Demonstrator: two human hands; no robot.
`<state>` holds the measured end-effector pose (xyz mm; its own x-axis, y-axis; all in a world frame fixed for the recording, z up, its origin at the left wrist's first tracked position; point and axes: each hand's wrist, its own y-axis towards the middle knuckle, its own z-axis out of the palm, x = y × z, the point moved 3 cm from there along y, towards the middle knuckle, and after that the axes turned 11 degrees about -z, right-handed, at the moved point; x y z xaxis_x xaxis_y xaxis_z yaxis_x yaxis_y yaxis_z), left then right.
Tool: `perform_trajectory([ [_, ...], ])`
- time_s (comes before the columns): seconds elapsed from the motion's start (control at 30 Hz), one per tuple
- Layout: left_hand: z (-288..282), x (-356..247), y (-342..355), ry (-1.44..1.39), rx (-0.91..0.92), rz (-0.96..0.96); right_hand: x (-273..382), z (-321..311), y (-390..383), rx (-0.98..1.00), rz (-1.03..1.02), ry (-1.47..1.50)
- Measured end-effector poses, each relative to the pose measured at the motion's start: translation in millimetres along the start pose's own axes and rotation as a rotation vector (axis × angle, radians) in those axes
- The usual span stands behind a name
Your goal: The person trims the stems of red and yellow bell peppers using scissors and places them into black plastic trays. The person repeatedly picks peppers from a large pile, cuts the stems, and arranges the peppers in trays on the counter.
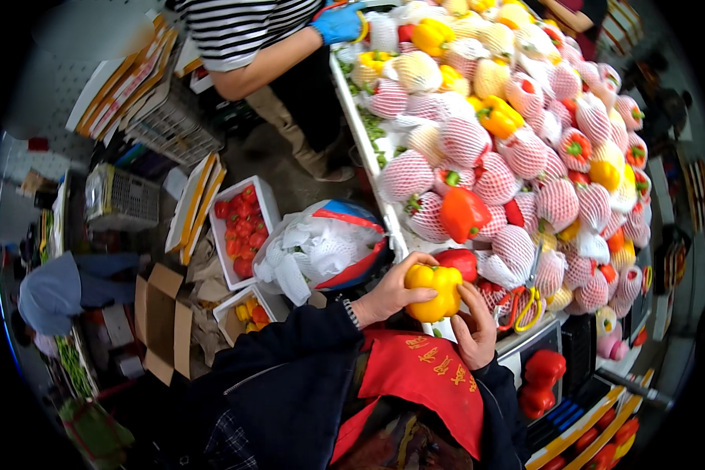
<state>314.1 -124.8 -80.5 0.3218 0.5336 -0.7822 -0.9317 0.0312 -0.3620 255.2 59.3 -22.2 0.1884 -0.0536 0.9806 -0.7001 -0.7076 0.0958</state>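
A glossy yellow bell pepper (433, 292) is held between my two hands at the near edge of the heaped table. My left hand (385, 294) grips it from the left, thumb across its side. On the other side the fingers of my right hand (476, 329) press against the pepper, with the thumb lower down. Just beyond it lies a red bell pepper (458, 265). Scissors with red and yellow handles (529, 309) rest among the peppers to the right of my right hand. Another red pepper (464, 214) without a net sits farther up the pile.
Peppers in foam nets (482, 137) cover the table. At left stand a bag of white foam nets (321, 247), a foam box of red peppers (270, 205) and an open cardboard box (162, 333). A co-worker's blue-gloved hand (340, 23) is at the far table edge.
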Motion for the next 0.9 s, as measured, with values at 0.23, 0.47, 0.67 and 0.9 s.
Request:
perform_trajectory([
  [0.23,-86.3,27.6,-71.9,-0.334,-0.348,0.058,-29.1,34.1,12.2,0.152,0.168,0.061],
  [0.47,-164.6,76.6,-143.1,-0.953,-0.569,0.229,-38.3,62.5,34.8,0.337,0.178,0.052],
  [0.67,-235.4,173.9,-231.2,-1.091,-0.940,0.422,-45.3,71.2,39.9,0.482,0.191,0.050],
  [0.9,-288.0,289.3,-371.3,-0.358,-1.675,0.175,-44.0,72.5,29.7,0.451,0.192,-0.061],
])
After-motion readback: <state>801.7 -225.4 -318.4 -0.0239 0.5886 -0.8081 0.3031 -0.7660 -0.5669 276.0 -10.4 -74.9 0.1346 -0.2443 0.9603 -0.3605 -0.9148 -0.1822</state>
